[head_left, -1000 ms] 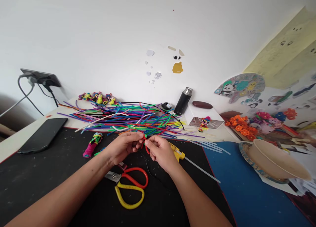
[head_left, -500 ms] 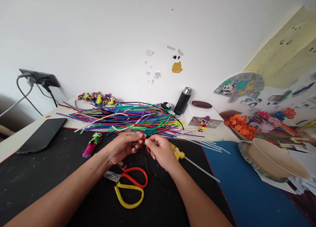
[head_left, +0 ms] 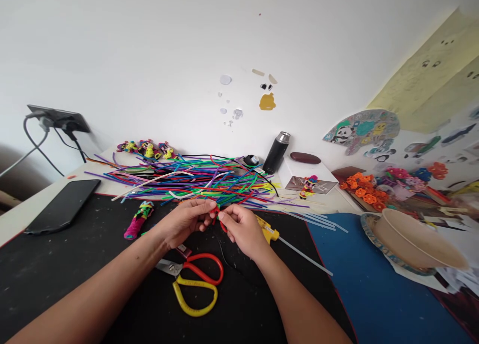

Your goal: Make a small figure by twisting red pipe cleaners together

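Between my fingertips is a small red pipe cleaner piece [head_left: 216,211] with a bit of green on it; fingers cover much of it. My left hand [head_left: 190,219] pinches it from the left, and my right hand [head_left: 241,229] grips its right side, where a red end curls below the fingers. Scissors [head_left: 175,268] with one red and one yellow handle lie on the black mat below my hands. A yellow glue gun [head_left: 268,231] with a clear glue stick in it rests behind my right hand. Left of my hands lies a pink and green pipe cleaner figure [head_left: 139,220].
A wide heap of coloured pipe cleaners [head_left: 179,176] spreads along the wall. Around it are a phone [head_left: 62,206], a black flask [head_left: 277,153], a white box [head_left: 295,167] and a small figure [head_left: 308,186]. Loose glue sticks [head_left: 318,220] and a bowl [head_left: 415,239] are at the right.
Both hands stay together on the red pipe cleaner piece, with only a tiny shift of the fingers. The whole view has moved very slightly.
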A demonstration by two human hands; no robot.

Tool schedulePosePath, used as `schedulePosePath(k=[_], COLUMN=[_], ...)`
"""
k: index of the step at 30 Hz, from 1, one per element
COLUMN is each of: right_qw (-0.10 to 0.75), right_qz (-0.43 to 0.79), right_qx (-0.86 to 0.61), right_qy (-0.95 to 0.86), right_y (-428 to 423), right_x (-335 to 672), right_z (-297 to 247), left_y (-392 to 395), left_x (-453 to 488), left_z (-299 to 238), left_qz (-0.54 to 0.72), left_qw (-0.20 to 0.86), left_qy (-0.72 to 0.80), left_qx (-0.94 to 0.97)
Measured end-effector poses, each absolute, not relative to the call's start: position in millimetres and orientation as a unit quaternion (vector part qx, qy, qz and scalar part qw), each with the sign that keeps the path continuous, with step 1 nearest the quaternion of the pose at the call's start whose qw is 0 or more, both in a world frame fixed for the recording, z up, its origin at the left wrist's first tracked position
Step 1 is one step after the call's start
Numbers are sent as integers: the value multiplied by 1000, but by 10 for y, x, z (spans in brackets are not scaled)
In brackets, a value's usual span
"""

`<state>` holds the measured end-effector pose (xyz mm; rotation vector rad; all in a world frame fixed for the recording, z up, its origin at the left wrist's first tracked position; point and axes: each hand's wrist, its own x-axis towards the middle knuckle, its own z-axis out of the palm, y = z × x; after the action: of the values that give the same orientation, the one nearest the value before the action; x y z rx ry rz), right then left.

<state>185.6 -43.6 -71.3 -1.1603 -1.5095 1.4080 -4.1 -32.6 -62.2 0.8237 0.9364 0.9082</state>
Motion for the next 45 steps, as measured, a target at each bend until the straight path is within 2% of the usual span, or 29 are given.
schedulePosePath(k=[28, 45], right_qw=[369, 404], right_qz=[520, 522], right_qx=[-458, -451], right_qy=[-619, -601], right_y=[-467, -438], right_x=[1857, 1857], right_z=[-724, -768], left_y=[-318, -375], left_x=[-43, 26], left_z=[-583, -606], left_qz=[419, 451], left_qw=[708, 673], left_qy=[437, 417], left_qx=[364, 413])
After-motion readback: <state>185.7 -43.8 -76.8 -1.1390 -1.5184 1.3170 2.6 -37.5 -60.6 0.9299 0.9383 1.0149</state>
